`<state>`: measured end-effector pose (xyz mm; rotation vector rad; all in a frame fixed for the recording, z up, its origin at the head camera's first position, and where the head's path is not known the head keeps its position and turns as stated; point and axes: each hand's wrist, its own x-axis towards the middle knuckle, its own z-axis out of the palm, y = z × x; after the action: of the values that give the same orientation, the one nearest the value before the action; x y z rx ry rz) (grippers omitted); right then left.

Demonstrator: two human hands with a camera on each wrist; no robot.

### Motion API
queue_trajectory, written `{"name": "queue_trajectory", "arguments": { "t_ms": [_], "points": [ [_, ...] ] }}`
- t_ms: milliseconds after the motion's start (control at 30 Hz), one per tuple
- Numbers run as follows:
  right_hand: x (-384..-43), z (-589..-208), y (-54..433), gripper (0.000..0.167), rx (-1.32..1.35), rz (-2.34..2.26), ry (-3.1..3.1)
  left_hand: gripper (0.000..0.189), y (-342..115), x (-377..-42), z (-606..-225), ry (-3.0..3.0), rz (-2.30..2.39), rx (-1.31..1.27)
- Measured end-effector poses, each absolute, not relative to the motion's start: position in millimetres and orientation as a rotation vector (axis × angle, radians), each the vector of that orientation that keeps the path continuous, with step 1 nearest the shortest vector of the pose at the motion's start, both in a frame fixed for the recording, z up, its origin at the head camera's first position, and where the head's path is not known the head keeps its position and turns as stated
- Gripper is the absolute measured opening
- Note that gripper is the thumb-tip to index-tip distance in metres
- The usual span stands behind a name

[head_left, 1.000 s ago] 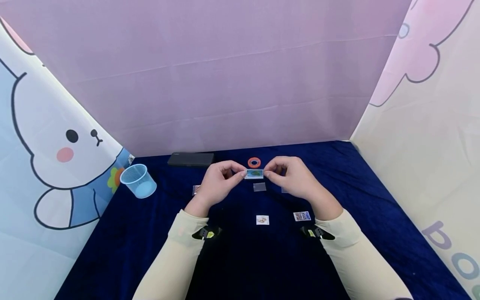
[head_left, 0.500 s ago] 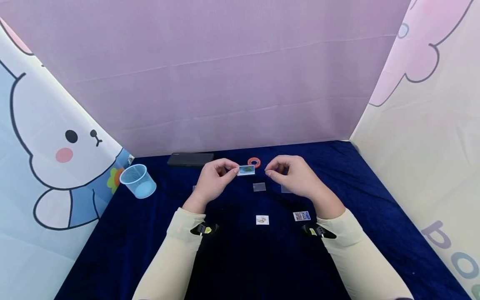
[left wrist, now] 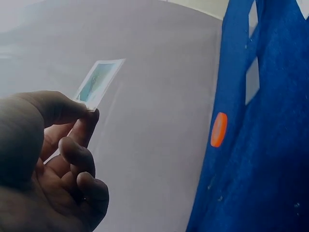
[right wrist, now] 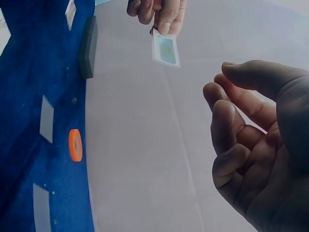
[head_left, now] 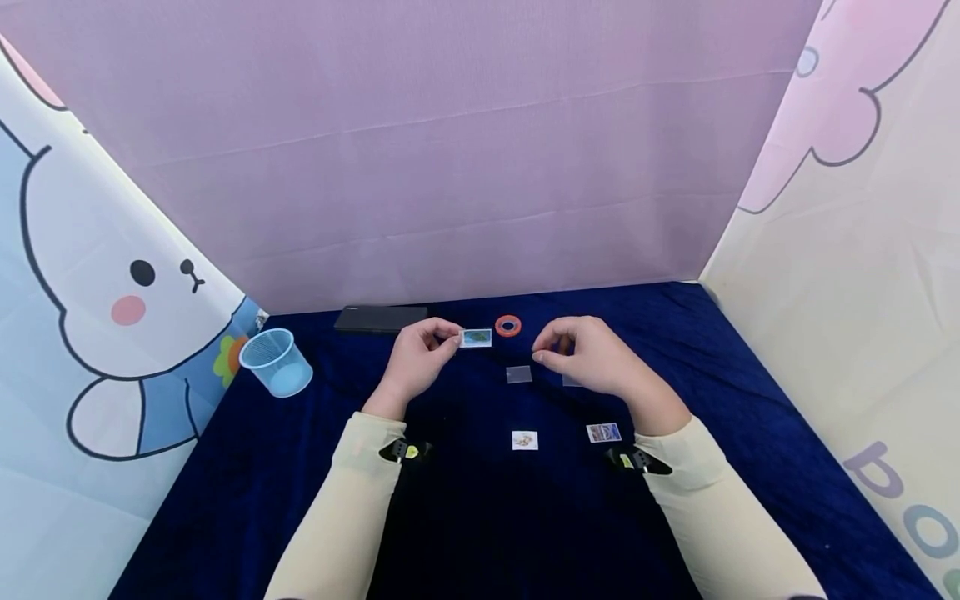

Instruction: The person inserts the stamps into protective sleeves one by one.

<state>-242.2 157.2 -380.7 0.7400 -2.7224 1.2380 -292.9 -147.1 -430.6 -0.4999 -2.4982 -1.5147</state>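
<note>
My left hand pinches a small stamp by its left edge, between thumb and index finger. The stamp has a blue-green picture with a white border and is held up off the table, as the left wrist view also shows. My right hand hovers to the right, apart from the stamp. Its fingers are loosely curled, and the right wrist view shows a gap between thumb and fingertips with nothing in it. Below and between the hands lies a small clear sleeve. Another clear sleeve is partly hidden by the right hand.
An orange tape roll and a flat black box lie toward the back. A blue mesh basket stands at left. Nearer lie a pale stamp and a colourful stamp. Another stamp lies by the left hand.
Both hands were at the stamp a second ago. The right hand has let go and stayed almost in place, while the left hand has moved left with the stamp.
</note>
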Motion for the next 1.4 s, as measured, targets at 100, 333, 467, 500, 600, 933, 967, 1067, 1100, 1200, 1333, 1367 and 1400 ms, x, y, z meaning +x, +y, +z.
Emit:
{"name": "queue_trajectory", "arguments": {
  "t_ms": [100,333,467,500,600,933,967,1067,1100,1200,1333,1367,1400],
  "points": [
    [-247.2,-385.2,158.8,0.005,0.75,1.223,-2.76,0.008,-149.0,-297.0,-435.6,-2.503,-1.512,-0.473],
    [-260.3,-399.8,163.1,0.006,0.759,1.251,-2.847,0.01,-154.3,-303.5,-446.7,-2.57,-1.494,-0.389],
    [-267.9,-409.6,163.3,0.005,0.781,1.257,-2.883,0.01,-157.5,-307.4,-452.6,-2.597,-1.467,-0.354],
    [-269.2,-411.7,163.0,0.005,0.787,1.257,-2.892,0.01,-158.2,-308.2,-453.9,-2.606,-1.457,-0.348],
    [-270.9,-415.9,160.8,0.006,0.811,1.25,-2.918,0.011,-160.4,-310.5,-458.3,-2.639,-1.414,-0.337],
    [-274.9,-430.0,149.9,0.01,0.897,1.171,-3.039,0.013,-162.9,-315.1,-472.6,-2.755,-1.371,-0.3],
    [-275.6,-431.0,148.6,0.01,0.906,1.16,-3.052,0.013,-162.8,-314.6,-473.1,-2.766,-1.369,-0.291],
    [-277.0,-433.2,145.2,0.011,0.917,1.125,-3.085,0.013,-163.4,-314.3,-475.0,-2.812,-1.326,-0.26],
    [-277.4,-434.5,144.5,0.011,0.915,1.108,-3.088,0.013,-163.7,-314.1,-475.5,-2.828,-1.308,-0.251],
    [-275.7,-438.4,142.7,0.01,0.891,1.045,-3.081,0.012,-164.4,-314.3,-477.5,-2.858,-1.297,-0.227],
    [-269.6,-447.9,142.9,0.012,0.878,1.009,-3.081,0.01,-164.7,-315.6,-480.9,-2.875,-1.33,-0.217],
    [-267.4,-450.4,143.3,0.013,0.881,1.008,-3.092,0.01,-164.9,-315.9,-481.7,-2.881,-1.328,-0.214],
    [-265.2,-452.7,144.1,0.014,0.886,1.013,-3.105,0.01,-165.0,-316.1,-482.5,-2.887,-1.328,-0.213]
  ]
}}
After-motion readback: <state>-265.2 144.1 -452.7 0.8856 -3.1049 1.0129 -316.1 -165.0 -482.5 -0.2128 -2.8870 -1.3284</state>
